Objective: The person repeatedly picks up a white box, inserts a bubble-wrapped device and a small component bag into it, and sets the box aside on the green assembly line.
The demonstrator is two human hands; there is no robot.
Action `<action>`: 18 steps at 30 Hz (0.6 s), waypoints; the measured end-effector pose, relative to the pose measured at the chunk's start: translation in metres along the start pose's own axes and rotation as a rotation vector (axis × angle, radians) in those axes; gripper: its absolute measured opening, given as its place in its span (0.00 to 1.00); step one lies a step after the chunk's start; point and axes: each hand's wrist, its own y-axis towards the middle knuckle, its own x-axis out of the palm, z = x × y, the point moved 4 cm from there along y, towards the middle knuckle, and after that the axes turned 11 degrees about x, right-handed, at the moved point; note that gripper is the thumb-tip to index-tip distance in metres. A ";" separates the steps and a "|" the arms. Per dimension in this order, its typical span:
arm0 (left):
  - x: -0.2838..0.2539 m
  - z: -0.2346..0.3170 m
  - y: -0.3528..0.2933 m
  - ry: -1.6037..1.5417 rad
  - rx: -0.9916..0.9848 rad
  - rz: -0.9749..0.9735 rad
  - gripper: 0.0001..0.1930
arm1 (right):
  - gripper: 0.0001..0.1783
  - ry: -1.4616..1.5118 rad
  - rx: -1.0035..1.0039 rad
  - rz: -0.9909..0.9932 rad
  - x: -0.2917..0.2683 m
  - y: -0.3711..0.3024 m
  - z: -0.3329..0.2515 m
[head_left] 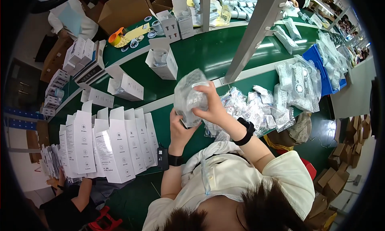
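Above the green surface (224, 50), the left hand (179, 127) grips a bubble-wrap bag (188, 95) from below. The right hand (210, 106) pinches its side. White boxes (108, 145) stand at left.

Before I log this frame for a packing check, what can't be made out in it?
Head view only:
- What is inside the crinkled clear bubble-wrap pouch: wrap and both hands cover it.
- Left hand fingertips: hidden behind the pouch.
- Right hand palm: faces away.
- Contents of the heap of small clear plastic packets: too small, glare.
- Upright white cardboard cartons: print too small.
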 end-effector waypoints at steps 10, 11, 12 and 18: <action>-0.006 -0.034 -0.011 -0.103 -0.042 0.118 0.37 | 0.20 -0.377 0.194 -0.028 -0.073 -0.010 0.064; -0.007 -0.036 -0.011 -0.129 -0.060 0.102 0.37 | 0.20 -0.549 0.232 0.053 -0.087 -0.016 0.083; -0.009 -0.038 -0.012 -0.114 -0.066 0.110 0.37 | 0.21 -0.803 0.308 0.068 -0.097 -0.024 0.101; -0.025 -0.024 -0.005 -0.115 0.010 0.166 0.38 | 0.22 -0.929 0.579 -0.005 -0.130 -0.059 0.153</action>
